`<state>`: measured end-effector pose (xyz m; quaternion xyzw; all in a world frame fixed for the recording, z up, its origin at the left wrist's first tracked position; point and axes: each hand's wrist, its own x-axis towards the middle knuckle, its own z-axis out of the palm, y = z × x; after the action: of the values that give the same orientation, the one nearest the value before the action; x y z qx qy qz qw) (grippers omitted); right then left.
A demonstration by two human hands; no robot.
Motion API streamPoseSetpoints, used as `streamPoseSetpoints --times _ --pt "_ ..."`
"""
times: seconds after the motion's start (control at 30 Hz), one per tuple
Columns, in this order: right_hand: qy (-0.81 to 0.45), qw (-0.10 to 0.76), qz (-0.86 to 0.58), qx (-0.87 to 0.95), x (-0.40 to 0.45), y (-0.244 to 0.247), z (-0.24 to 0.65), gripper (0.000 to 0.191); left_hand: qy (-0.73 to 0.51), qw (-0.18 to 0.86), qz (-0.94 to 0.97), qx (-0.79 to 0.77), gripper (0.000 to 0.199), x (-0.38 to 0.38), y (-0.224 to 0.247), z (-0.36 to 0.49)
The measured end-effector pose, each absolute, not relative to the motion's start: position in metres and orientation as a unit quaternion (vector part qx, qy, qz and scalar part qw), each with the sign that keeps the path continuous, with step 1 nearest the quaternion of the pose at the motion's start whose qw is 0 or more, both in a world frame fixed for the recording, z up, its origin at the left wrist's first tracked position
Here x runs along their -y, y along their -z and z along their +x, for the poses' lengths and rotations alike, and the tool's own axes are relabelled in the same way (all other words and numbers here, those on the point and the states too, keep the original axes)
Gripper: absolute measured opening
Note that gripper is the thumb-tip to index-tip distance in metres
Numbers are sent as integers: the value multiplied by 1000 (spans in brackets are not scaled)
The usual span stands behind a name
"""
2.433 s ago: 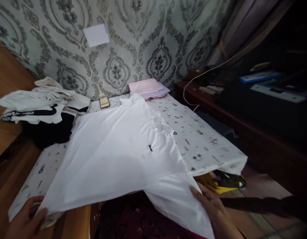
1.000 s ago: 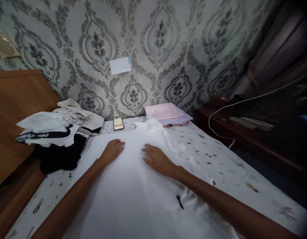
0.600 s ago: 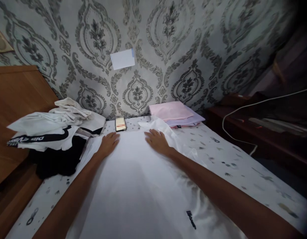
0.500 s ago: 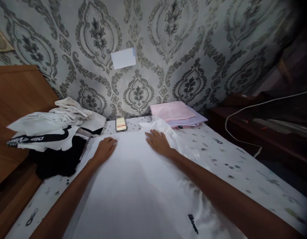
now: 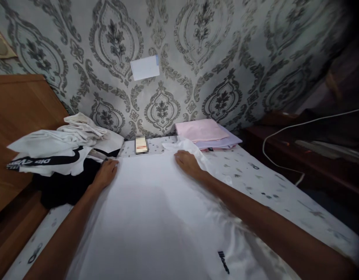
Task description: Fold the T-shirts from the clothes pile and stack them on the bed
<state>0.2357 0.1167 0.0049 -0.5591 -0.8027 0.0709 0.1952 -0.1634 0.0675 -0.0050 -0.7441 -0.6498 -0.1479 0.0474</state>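
Note:
A white shirt [image 5: 144,210] lies spread out in front of me, smooth in the middle and wrinkled along its right side. Small black lettering [image 5: 223,262] marks its near right part. At the far left corner, my left hand [image 5: 106,173] is closed on the cloth's edge, close to the black garment beside it. My right hand [image 5: 187,163] has its fingers curled onto the far right part of the shirt, below a bunched bit of white fabric [image 5: 187,144]. The fingertips of both hands are partly hidden.
A pile of white clothes [image 5: 54,146] rests on a black garment [image 5: 67,186] at the left, by a wooden board [image 5: 25,116]. Folded pink cloth [image 5: 201,130] lies over lilac cloth. A small blurred box [image 5: 141,144] stands near the wall. A white cable [image 5: 265,142] hangs right.
My left hand has slid left from the shirt's surface to its left edge. My right hand has shifted slightly right, and its spread fingers have curled in.

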Motion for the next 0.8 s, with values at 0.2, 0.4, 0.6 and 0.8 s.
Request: streamPoseSetpoints --times 0.2,0.4,0.6,0.8 --pt "-63 231 -663 709 -165 -39 249 45 98 75 -742 658 39 -81 -10 -153" --pt "-128 216 -704 664 -208 -47 253 48 35 84 -725 682 42 -102 -20 -143" --pt "-210 277 -695 629 -217 -51 254 21 4 79 -724 685 25 -107 -26 -142" --pt "-338 395 -645 560 -201 -66 258 17 -7 66 -710 701 14 -94 -45 -134"
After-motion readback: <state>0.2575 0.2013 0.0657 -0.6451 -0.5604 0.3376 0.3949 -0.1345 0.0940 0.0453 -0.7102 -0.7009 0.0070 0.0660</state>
